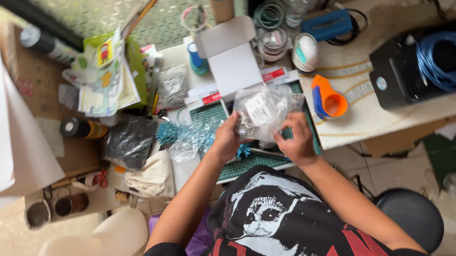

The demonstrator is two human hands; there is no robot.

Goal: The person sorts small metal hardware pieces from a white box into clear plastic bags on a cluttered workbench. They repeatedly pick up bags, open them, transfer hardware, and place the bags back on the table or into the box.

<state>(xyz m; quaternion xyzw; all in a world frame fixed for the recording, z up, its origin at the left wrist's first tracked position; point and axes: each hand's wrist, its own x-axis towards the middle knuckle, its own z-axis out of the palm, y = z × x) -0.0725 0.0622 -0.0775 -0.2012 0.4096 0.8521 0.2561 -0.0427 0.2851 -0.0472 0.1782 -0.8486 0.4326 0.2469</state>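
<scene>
Black cloth of the person's printed shirt (276, 220) filled the bottom of the view. Above it stood a crowded work table with a green cutting mat (251, 163), an open white box (231, 56), an orange tape dispenser (327, 100) and rolls of tape (269, 13). On the right, a blue cable coil (445, 59) lay on a black device. Both hands met over the mat. Left hand (226, 139) and right hand (296, 139) each pinched the lower edge of a clear plastic bag (264, 110), with fingers closed on it.
</scene>
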